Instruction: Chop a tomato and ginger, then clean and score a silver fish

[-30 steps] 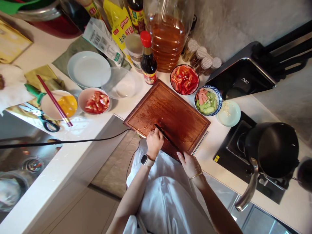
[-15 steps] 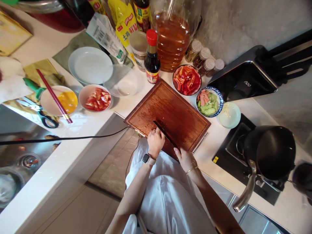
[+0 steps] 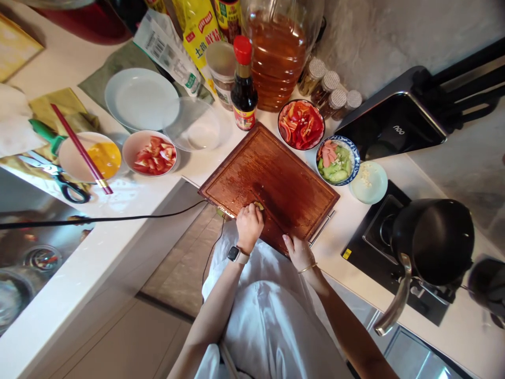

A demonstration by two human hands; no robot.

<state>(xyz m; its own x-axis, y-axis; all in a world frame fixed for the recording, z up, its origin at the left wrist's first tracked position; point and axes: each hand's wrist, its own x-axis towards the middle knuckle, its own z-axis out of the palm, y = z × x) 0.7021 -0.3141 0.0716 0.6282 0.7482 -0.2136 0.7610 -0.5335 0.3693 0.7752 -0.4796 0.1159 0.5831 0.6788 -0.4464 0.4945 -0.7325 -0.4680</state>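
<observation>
At the near edge of the brown wooden cutting board (image 3: pixel 236 168), my left hand (image 3: pixel 249 225) has its fingers closed on a small yellowish piece of food (image 3: pixel 259 205), mostly hidden, whose kind I cannot make out. My right hand (image 3: pixel 301 255) is wrapped round the handle of a kitchen knife (image 3: pixel 273 211). Its dark blade shows only faintly against the board, pointing away from me, just right of the piece. Wet specks lie on the board's left part.
Beyond the board stand a sauce bottle (image 3: pixel 244 95) and a bowl of red peppers (image 3: pixel 301 125). Right are a cucumber bowl (image 3: pixel 337 160), a garlic dish (image 3: pixel 368 182) and a black pan (image 3: pixel 433 242). Left are a tomato bowl (image 3: pixel 150 153) and an egg bowl (image 3: pixel 90 157).
The knife blade has turned, so its dark line is less distinct. A bit of the yellowish piece now shows at my left fingertips. The whole view has shifted slightly.
</observation>
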